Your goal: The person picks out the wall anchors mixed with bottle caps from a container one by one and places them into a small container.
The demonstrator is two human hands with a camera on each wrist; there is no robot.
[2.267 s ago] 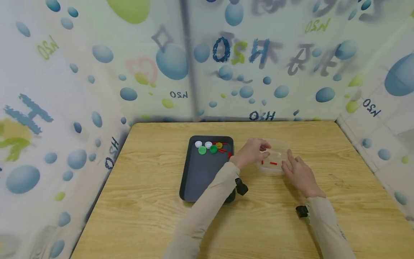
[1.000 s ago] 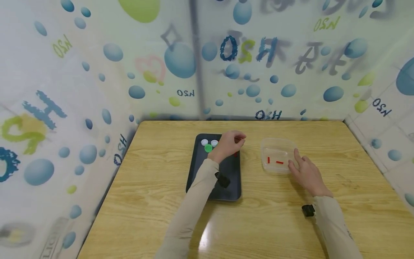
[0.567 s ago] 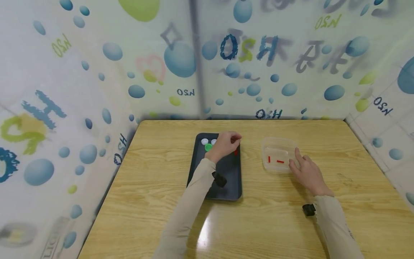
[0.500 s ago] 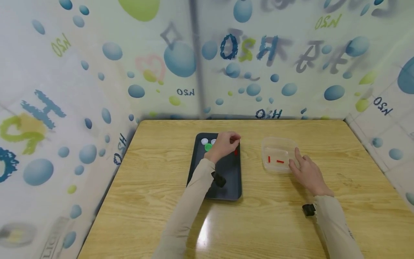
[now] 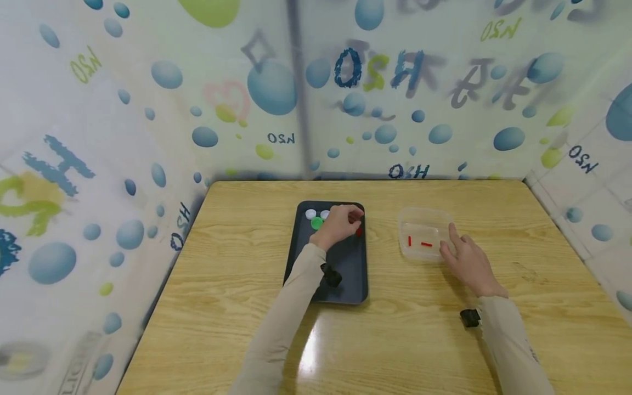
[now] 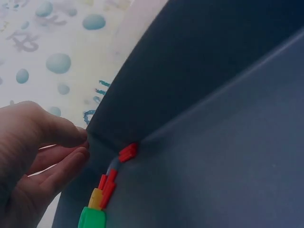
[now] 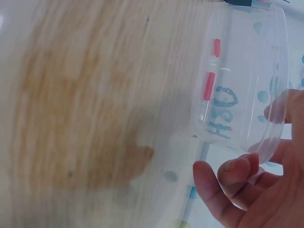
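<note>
My left hand (image 5: 338, 226) is over the far right part of the dark tray (image 5: 340, 291). In the left wrist view its thumb and fingers are loosely bent, with nothing visible between them. Close by lie a red clump (image 6: 128, 152), thin red sticks (image 6: 109, 187), a yellow cap (image 6: 95, 198) and a green cap (image 6: 92, 217). My right hand (image 5: 469, 264) holds the near right corner of a clear plastic container (image 5: 425, 233), thumb and fingers about its wall. Inside the container are two short red sticks (image 7: 209, 86).
Two white caps (image 5: 310, 214) and a light green cap (image 5: 316, 223) sit at the tray's far left. The tray and container stand apart on a wooden table (image 5: 222, 274). A patterned curtain (image 5: 222, 120) rises behind the table's far edge.
My left hand has gone from the container to the tray, then slightly down and left over its far right part, its fingertips parting. The right hand has stayed at the container.
</note>
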